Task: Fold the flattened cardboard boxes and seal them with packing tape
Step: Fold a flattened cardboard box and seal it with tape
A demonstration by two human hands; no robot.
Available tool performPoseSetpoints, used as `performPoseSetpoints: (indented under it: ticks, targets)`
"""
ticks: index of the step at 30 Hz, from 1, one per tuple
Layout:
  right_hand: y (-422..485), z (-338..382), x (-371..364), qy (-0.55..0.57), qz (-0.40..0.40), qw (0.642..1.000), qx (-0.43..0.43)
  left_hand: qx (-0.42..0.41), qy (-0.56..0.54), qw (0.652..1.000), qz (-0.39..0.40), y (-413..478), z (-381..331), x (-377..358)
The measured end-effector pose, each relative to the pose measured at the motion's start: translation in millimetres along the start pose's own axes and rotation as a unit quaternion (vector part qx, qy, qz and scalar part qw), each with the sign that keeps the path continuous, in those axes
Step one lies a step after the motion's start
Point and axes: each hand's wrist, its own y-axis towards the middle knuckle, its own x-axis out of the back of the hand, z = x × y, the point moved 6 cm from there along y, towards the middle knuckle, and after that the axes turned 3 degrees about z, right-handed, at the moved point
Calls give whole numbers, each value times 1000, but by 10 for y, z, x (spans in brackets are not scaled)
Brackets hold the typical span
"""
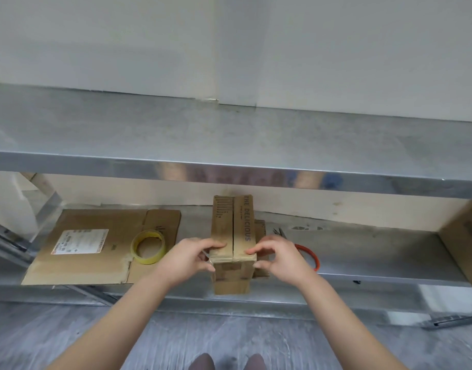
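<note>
Counted on lower shelf (pixel 363 252): one folded box (pixel 233 236), one flattened cardboard sheet (pixel 96 247), one tape roll (pixel 148 247), one red-handled scissors (pixel 308 256), one brown carton (pixel 463 236) at far right edge. Second small cardboard piece (pixel 260 228) partly hidden behind box; kind cannot be told.

Folded box between both hands, standing on shelf. Top flaps closed, meeting at a centre seam running away from the person. Long axis of top face along that seam, near to far. Print "THE DELICIOUS" on right flap, reading along the seam. Contents not visible.

Left hand (pixel 192 256): fingers pressed flat on near end of left flap, thumb at near top corner. A bit of clear tape seems pinched at that corner; not certain. Right hand (pixel 277 259): fingertips on near end of right flap, thumb at near right edge. Both hands narrow, bearing on box.

Tape roll left of left hand, lying flat on flattened sheet, touching it. White label on sheet, further left. Scissors just right of right hand, handle partly hidden by it.

Upper shelf (pixel 229 134) above hands.
</note>
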Motion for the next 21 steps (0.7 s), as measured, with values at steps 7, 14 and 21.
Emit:
performPoseSetpoints:
  ticks: [7, 14, 21]
  targets:
    - [-150, -13, -169, 53, -144, 988, -22, 18, -74, 986, -146, -121, -83, -226]
    - [-170, 77, -231, 69, -184, 979, -47, 6, -100, 982, -161, -88, -116, -134]
    - [-205, 75, -290, 140, -124, 980, -73, 48, -183, 979, -75, -75, -51, -100]
